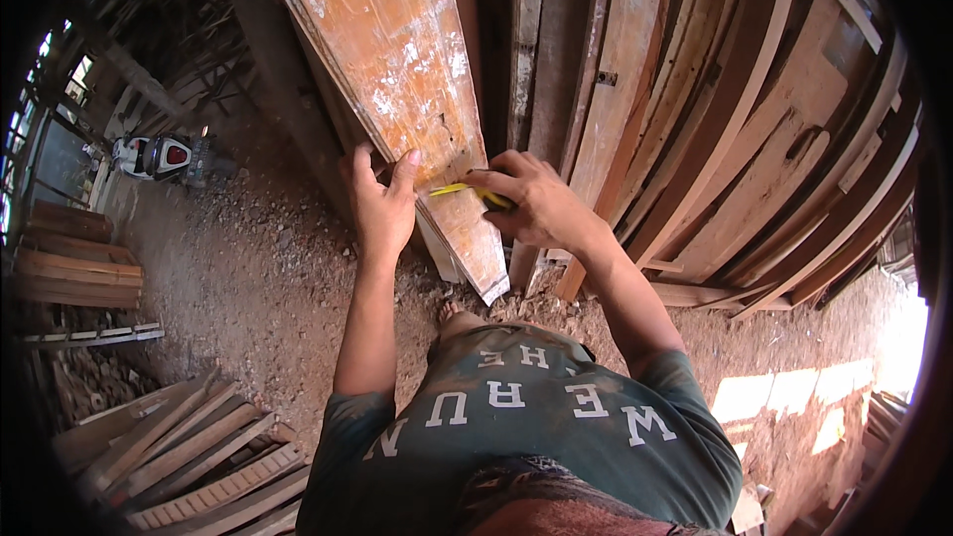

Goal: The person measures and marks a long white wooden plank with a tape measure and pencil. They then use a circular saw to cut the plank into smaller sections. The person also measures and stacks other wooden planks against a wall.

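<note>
A long orange-brown wooden board [397, 50], with paint worn off in white patches, leans toward me at the centre. My left hand [384, 203] grips its left edge, the thumb on the face and the fingers at the side. In my right hand [541, 201] is a yellow and black tape measure [496, 201], held against the board's right side. Its yellow blade [449, 189] lies across the lower part of the board and ends close to my left thumb. My right fingers partly hide the tape's case.
Several planks [635, 69] stand upright behind and right of the board. A white motorbike [159, 156] is parked at the left. Stacked timber [79, 268] and loose boards [189, 447] lie at left and lower left. The ground [268, 278] is gravelly dirt.
</note>
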Tool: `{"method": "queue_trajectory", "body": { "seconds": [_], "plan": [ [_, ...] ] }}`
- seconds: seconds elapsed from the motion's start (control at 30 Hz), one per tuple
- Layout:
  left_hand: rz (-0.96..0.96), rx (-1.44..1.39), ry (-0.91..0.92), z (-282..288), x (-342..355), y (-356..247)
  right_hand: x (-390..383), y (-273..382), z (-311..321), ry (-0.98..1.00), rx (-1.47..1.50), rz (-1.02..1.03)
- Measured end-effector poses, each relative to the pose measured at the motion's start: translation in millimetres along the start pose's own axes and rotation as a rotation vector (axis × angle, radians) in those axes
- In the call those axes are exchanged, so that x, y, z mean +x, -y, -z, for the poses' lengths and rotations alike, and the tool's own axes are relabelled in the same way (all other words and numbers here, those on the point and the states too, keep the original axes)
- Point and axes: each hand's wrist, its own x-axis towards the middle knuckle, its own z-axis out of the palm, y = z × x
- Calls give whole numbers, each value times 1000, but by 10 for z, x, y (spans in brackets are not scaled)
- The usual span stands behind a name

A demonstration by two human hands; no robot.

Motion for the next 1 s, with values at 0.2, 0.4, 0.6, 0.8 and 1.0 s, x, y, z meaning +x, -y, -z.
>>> {"method": "queue_trajectory", "body": {
  "seconds": [0.2,0.4,0.6,0.8,1.0],
  "plan": [
    [-109,41,41,43,3,-23,95,-37,475,-74,-126,64],
    [-172,-94,120,131,82,67,634,405,738,-55,-201,238],
    [-150,-121,133,204,33,-10,851,476,652,-45,-272,278],
    [-229,-29,106,234,75,-14,893,431,647,-39,-269,269],
    [-238,52,-54,153,32,-8,879,446,615,-59,-254,308]
  ]
}}
